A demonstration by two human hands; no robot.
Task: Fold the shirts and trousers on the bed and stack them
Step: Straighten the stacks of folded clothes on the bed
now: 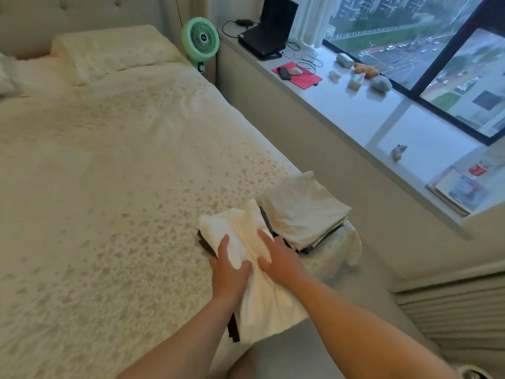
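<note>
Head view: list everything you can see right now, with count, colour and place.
white garment: one, cream-white, bed's near right corner, lying over dark clothes, under both hands
dark clothes: count unclear, black, edges showing beneath the white garment
folded stack: one pile, cream piece on top, right of the white garment at the bed edge
bed: one, cream patterned cover, fills the left
pillow: one, cream, at the headboard
fan: one, mint green, beside the bed's far corner
laptop: one, black, far end of the sill
red mat: one, on the sill, phone on it
left hand: grips the white garment
right hand: fingers pressing and gathering the garment
</note>
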